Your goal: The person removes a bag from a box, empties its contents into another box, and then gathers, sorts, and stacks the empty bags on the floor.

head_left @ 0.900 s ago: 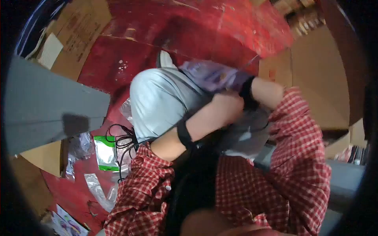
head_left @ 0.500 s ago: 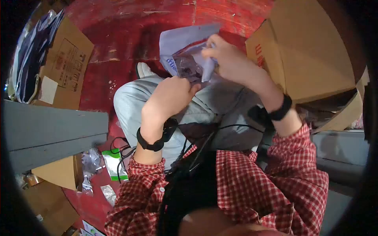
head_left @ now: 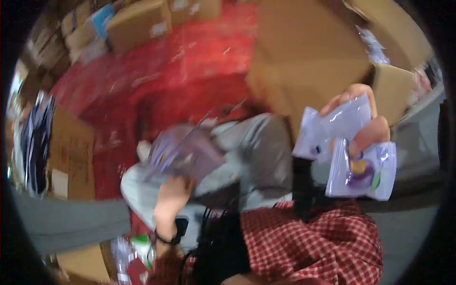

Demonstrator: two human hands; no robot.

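Note:
Two small lilac sealed packets are pinched in my right hand [head_left: 373,126], raised at the right. The lower packet [head_left: 384,164] has a purple and yellow picture with a green leaf shape; the upper packet [head_left: 346,118] lies partly behind it, under my fingers. Over my lap, my left hand [head_left: 173,192] grips the near edge of a larger purple plastic bag [head_left: 190,152], blurred by motion. What is inside that bag cannot be made out.
A large cardboard box [head_left: 308,66] stands ahead on the right, flaps raised. At the left, another box [head_left: 71,156] holds dark folded items. Grey ledges [head_left: 71,223] flank me. More cartons [head_left: 137,26] line the back; a green-and-white packet [head_left: 142,247] lies at lower left.
My right hand has left the bag and moved right, now showing two small packets. My left hand and the bag sit lower and further left in view. The camera has turned up and right.

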